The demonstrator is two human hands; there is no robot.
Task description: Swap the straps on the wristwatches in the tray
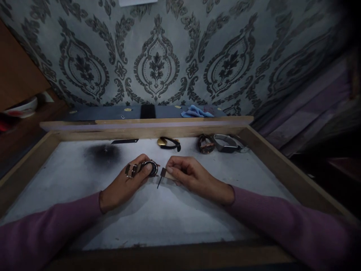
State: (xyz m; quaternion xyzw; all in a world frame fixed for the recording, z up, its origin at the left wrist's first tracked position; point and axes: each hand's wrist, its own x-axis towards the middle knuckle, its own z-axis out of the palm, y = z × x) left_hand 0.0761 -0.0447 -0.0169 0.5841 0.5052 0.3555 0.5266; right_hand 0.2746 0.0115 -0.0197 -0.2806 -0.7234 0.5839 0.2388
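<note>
My left hand [122, 188] is closed around a wristwatch [154, 169] with a dark round face and a shiny case, its thumb lying across the dial. A strap with a metal buckle [130, 170] sticks out on the left side of that hand. Just to the right, my right hand [196, 177] pinches a brown watch strap piece [169, 175]. A thin dark pin [159, 183] slants down from the strap's end. A small gap separates the strap piece from the watch case. The fingertips of my right hand are partly hidden behind the strap.
Behind my hands lie a gold watch with a black strap [169, 143], a brown watch [205, 145] and a silver watch [225, 143]. A black blade-like strip [125, 141] is at the back left. Raised wooden edges [282, 173] frame the white surface. A blue cloth [194, 111] rests beyond.
</note>
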